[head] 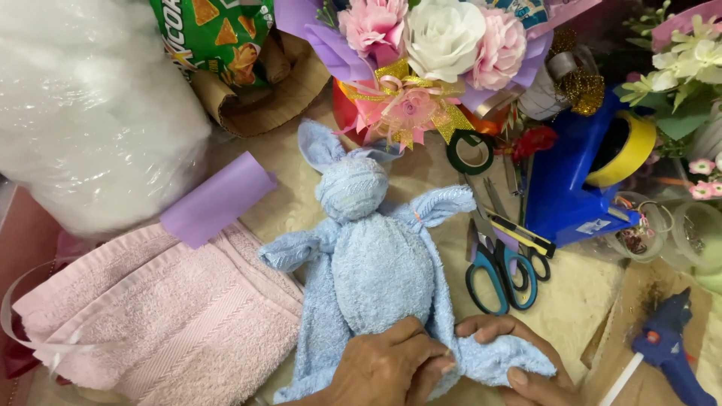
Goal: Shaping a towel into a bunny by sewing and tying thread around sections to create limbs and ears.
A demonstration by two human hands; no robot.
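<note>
I see the blue towel bunny (372, 259) lying face-up in the middle of the worktop (571, 293), ears toward the bouquet (440, 45), its stuffed body rounded and its lower flaps trailing to the near edge. My left hand (391, 368) presses down on the base of the body with fingers curled over the cloth; my right hand (511, 357) pinches the right-hand flap between thumb and fingers — both closed on towel.

My worry is that the shape could come undone: the body looks held only by folding and whatever ties the neck, so a hard tug on the flap might pull the filling loose or twist the torso off-centre. The scissors (500, 274) lie just beside the right hand, blades pointing away, and could be swept aside. The glue gun (669, 346) rests near the right edge; I can't tell if it is hot.

Hard to read: the bunny's lowest end is covered by both hands, the wrists are cut off by the frame, and the pink towel (165, 316) runs out of view at left.
</note>
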